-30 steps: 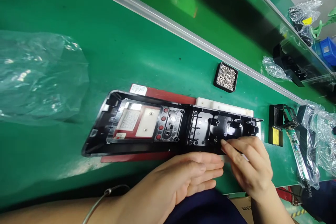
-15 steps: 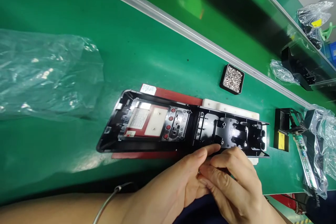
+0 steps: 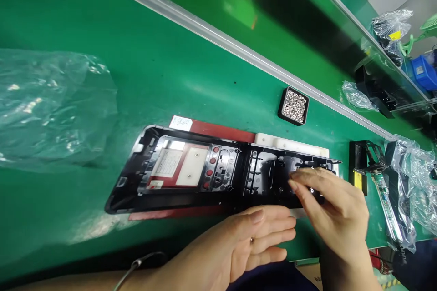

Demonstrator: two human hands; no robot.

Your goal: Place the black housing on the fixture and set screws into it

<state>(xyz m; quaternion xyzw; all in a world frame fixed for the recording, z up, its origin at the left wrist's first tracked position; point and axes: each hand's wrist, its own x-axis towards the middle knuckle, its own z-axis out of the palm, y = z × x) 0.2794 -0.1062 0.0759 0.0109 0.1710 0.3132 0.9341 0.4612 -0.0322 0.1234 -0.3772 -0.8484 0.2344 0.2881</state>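
Right hand (image 3: 336,211) fingers (image 3: 300,187) pinched on black housing (image 3: 191,170) — left hand (image 3: 239,245) open, palm up, screw (image 3: 251,239) resting.

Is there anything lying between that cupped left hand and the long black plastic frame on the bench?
Nothing visible does. The left hand lies open, palm up, just near of the black frame, with only bare green mat between them. The right hand already rests its fingertips on the frame's right end.

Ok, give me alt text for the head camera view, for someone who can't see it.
A person's right hand rests fingertips inside a long black plastic housing lying on a green workbench, while the left hand lies open, palm up, beside it, with a tiny part on its fingers. A small tray of screws and a clear plastic bag sit nearby.
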